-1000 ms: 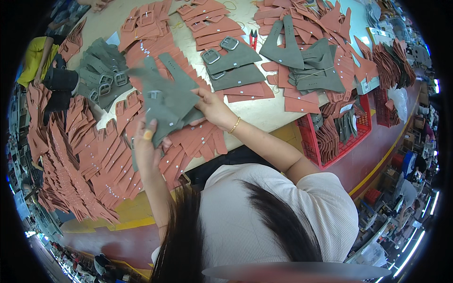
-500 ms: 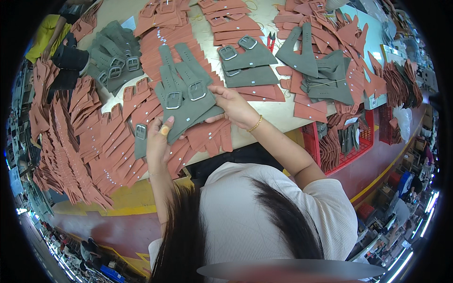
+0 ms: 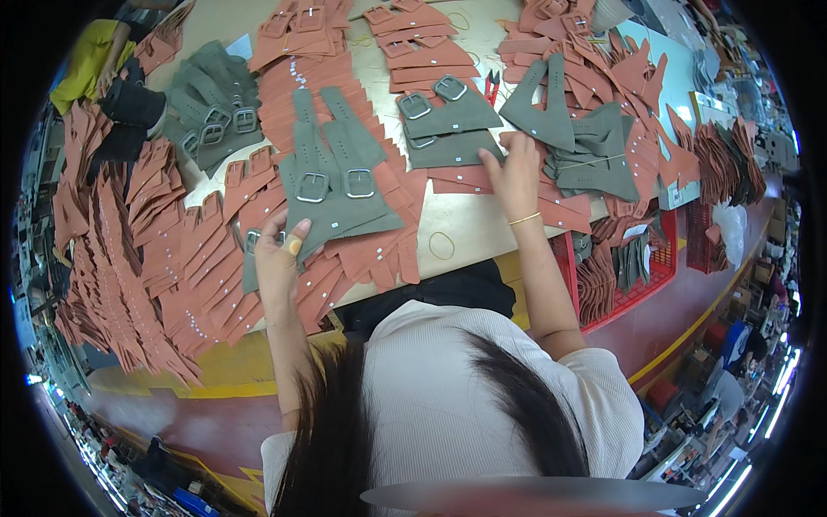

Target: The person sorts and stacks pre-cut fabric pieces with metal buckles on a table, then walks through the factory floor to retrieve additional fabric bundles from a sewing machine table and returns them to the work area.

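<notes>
Head view: the left grip pinches the near-left corner of a green bundle, thumb on top, fingers mostly hidden beneath. The bundle lies over orange pieces, its two buckles facing up and its perforated straps pointing to the far side; whether it bears on the pieces below cannot be confirmed. A single buckled piece shows just left of this grip; whether it is held cannot be determined.

The right grip is spread, thumb apart from fingers, with nothing visible in it. It stands at the near-right corner of a green buckled stack; contact cannot be verified.

Change noted: the right grip no longer supports the bundle's right edge and is now further right. In consequence, the left grip alone secures the bundle, and the right is free to handle other pieces.

Beyond: a forked green piece and a banded green stack to the right, a thin yellow loop on the near side of the table, and red-handled snips on the far side.
</notes>
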The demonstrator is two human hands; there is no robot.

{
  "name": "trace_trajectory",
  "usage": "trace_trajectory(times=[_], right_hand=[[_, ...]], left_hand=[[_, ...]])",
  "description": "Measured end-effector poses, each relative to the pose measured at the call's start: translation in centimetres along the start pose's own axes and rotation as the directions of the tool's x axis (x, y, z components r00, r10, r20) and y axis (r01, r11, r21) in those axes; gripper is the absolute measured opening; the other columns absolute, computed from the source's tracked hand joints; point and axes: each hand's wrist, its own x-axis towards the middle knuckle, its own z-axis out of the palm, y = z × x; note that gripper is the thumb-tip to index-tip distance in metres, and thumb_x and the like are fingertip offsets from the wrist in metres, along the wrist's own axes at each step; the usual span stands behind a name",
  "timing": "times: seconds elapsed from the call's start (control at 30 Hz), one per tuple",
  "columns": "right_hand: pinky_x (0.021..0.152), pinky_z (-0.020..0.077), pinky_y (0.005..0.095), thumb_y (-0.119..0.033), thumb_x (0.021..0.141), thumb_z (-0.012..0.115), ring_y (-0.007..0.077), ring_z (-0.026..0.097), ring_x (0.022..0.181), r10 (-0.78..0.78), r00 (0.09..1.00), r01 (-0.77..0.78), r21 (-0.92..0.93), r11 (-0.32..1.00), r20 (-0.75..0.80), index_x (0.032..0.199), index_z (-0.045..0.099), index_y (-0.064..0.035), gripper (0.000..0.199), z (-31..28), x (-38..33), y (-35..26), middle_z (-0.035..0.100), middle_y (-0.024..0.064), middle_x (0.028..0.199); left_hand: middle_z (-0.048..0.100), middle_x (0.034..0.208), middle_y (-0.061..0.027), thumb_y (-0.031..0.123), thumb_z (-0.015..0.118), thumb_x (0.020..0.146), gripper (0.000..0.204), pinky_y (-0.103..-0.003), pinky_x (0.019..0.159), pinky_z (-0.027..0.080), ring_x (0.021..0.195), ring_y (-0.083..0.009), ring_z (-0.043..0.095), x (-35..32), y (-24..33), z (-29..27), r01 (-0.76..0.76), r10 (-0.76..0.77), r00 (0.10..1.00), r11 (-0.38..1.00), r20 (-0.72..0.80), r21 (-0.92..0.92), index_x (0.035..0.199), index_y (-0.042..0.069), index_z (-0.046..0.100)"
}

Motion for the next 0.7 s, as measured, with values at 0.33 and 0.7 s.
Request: trace_trajectory(times=[0.33,0.7], right_hand=[[0.059,0.0506,0.0280,-0.012,0.086,0.064,0.0126,0.063,0.063,0.262,0.916,-0.378,0.439,0.815,0.302,0.112,0.054,0.0016,0.031,-4.0,2.8,-0.3,0.063,0.0067,0.069],[0.067,0.0549,0.0240,-0.001,0.093,0.052,0.0118,0.064,0.073,0.050,0.891,-0.380,0.683,0.623,0.451,0.119,0.056,0.0043,0.027,-11.3,3.9,-7.5,0.056,0.0019,0.081]], left_hand=[[0.065,0.100,-0.0187,0.003,0.070,0.084,0.056,-0.033,0.058,0.056,0.079,-0.0211,0.066,0.8,-0.5,-0.6,0.112,-0.106,0.992,0.989,0.072,-0.095,0.128,-0.003,0.035],[0.061,0.109,-0.0096,0.021,0.054,0.098,0.034,-0.036,0.065,0.061,0.089,-0.0196,0.066,1.6,-0.5,-1.2,0.343,-0.304,0.903,0.935,0.305,-0.084,0.126,0.001,0.048]])
